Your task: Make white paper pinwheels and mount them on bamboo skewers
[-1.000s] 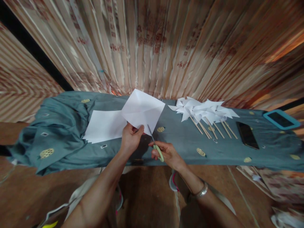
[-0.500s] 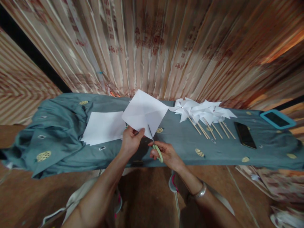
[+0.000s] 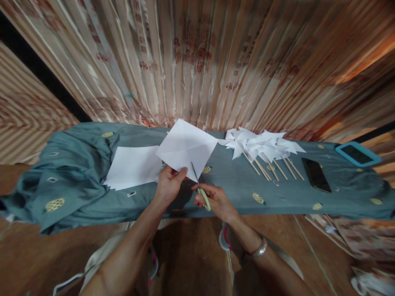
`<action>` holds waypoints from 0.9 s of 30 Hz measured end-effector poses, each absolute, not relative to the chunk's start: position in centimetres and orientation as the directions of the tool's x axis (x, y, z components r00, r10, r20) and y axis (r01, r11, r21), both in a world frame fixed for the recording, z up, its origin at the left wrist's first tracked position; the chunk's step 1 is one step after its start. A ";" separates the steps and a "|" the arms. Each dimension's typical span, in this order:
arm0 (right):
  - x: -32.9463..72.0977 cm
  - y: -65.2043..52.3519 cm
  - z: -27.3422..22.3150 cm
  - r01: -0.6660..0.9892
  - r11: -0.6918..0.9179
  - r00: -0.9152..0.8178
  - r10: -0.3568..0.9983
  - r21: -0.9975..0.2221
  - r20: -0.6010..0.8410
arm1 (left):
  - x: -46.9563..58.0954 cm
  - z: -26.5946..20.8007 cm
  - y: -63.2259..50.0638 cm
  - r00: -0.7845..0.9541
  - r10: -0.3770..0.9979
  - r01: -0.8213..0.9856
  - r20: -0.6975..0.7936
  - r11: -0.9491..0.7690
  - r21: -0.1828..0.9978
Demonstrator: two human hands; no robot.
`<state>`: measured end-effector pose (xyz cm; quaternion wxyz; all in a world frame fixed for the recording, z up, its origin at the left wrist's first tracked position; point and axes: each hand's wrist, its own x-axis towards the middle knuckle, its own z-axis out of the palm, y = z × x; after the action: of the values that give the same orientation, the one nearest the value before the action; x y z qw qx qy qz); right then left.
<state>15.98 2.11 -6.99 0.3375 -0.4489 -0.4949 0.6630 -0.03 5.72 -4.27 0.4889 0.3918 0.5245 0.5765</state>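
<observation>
Teal-clothed table [image 3: 277, 193]: left hand [image 3: 169, 185] pinches white paper square [image 3: 186, 148] at its lower corner, sheet fanning above fingers. Right hand [image 3: 216, 200] closed round scissors [image 3: 200, 187], blades at paper's edge.

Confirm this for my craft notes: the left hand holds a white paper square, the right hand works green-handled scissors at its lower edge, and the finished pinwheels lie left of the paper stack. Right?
Not quite. The head view shows the pinwheels lying to the right, beyond the held paper square, while the paper stack sits on the left. The rest stands: the left hand holds the square and the right hand works the scissors at its lower edge.
</observation>
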 end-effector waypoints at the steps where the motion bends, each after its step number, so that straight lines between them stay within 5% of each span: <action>1: 16.0 2.2 -7.0 0.000 -0.283 -0.371 0.891 -0.959 -0.263 | 0.0 -4.3 5.7 -0.206 0.976 -0.162 -0.072 0.039 0.986; 27: 16.1 2.4 -6.4 -0.007 -0.253 -0.329 0.914 -0.967 -0.237 | 0.7 -3.9 4.8 -0.094 0.989 -0.177 -0.110 0.092 0.980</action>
<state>16.08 2.39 -6.42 0.3560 -0.4569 -0.4966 0.6465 0.73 4.82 -3.94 0.5397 0.4022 0.5048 0.5405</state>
